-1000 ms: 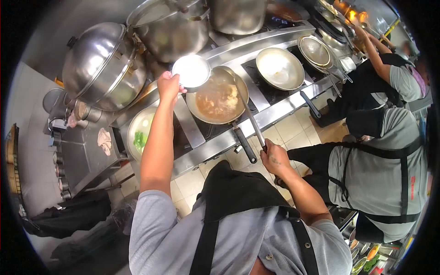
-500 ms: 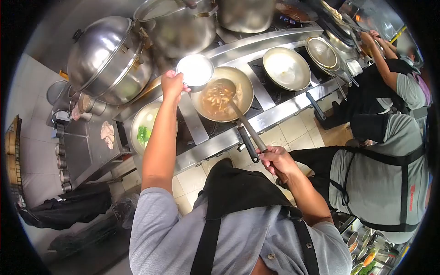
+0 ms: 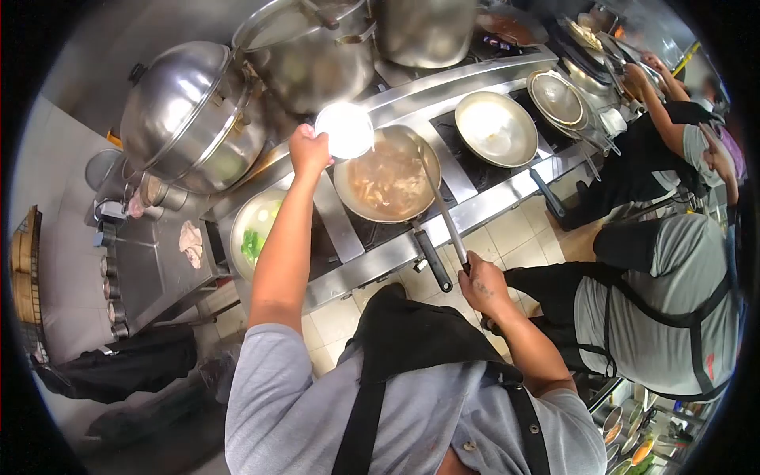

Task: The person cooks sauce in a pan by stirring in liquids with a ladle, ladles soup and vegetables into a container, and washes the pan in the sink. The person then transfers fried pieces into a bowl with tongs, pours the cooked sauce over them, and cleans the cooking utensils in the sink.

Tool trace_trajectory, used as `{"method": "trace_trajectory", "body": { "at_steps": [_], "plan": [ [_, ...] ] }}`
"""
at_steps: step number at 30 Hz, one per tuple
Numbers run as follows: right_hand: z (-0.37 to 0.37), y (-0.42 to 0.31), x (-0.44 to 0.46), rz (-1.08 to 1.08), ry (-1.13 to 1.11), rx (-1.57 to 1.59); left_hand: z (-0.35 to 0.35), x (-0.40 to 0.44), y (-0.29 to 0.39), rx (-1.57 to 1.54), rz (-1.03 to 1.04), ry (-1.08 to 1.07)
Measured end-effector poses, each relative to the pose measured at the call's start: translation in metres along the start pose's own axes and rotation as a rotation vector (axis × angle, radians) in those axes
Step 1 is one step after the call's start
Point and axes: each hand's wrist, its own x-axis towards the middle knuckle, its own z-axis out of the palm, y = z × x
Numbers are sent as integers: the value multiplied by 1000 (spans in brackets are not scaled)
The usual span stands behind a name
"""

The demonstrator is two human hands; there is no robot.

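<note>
My left hand (image 3: 309, 152) is closed on the rim of a small bowl (image 3: 345, 131), which glares bright white, so I cannot make out its contents. The bowl is over the upper left edge of a frying pan (image 3: 340, 188) on the stove. Brown sauce with pale pieces (image 3: 388, 182) fills that pan. In my right hand (image 3: 484, 285) is the long handle of a ladle (image 3: 448, 220). Its head reaches the far right part of the sauce and is mostly hidden there. The pan's black handle (image 3: 432, 261) lies beside my right hand.
A pan with green leaves (image 3: 252, 245) sits at left, partly behind my left forearm. Another pale pan (image 3: 496, 131) and strainers (image 3: 558, 98) are to the right. Large pots (image 3: 317, 67) and a domed steamer (image 3: 178, 111) stand behind. Co-workers (image 3: 673, 293) are close at right.
The ladle head, earlier visible holding pale pieces in the pan's middle, has moved to the far right side into the sauce. The bowl has shifted slightly right. My right hand has turned palm down.
</note>
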Motion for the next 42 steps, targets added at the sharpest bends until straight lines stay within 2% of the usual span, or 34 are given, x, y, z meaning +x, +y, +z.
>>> {"method": "trace_trajectory", "body": {
  "at_steps": [2, 4, 6, 9, 12, 14, 16, 20, 21, 22, 24, 28, 32, 34, 36, 39, 41, 42],
  "plan": [
    [11, 7, 0, -18, -35, -32, -1, 0, -2, 31, 26, -2],
    [13, 6, 1, -52, -81, 133, 7, 1, -2, -39, 61, 53],
    [6, 1, 5, 316, -362, 773, 9, 6, -9, -100, 40, -8],
    [-10, 5, 12, 494, -553, 1353, 8, 13, -17, -110, -41, 5],
    [-18, -2, 2, 480, -558, 1377, 9, 14, -22, -128, -48, -8],
    [-18, -10, -2, 438, -519, 1269, 10, 14, -22, -136, -33, 6],
    [-11, -12, -3, 294, -396, 1025, 11, 10, -17, -126, -19, 15],
    [-17, -20, -2, 211, -243, 671, 7, 7, -7, -126, 3, -11],
    [-15, -16, 0, 137, -191, 490, 7, 8, -7, -123, -2, -4],
    [-15, -14, 0, 135, -197, 487, 7, 10, -8, -97, 18, -1],
    [-17, -15, 1, 3, -66, 183, 8, 11, -8, -72, 39, 3],
    [0, -4, 3, 14, -19, 59, 7, 13, -8, -34, 62, 8],
    [19, 15, 6, -63, -84, 83, 6, 9, -2, 4, 70, 0],
    [3, 6, 9, 410, -460, 1028, 7, 11, -4, -12, 72, 2],
    [-13, 0, 9, 514, -512, 1411, 7, 12, -4, -28, 74, 3],
    [-18, -12, 1, 512, -491, 1385, 5, 14, -1, -17, 69, -5],
    [-18, -17, -3, 390, -407, 1117, 5, 16, 2, 28, 63, 7],
    [-18, -18, -3, 385, -405, 1117, 5, 18, 4, 26, 68, 8]
  ]
}}
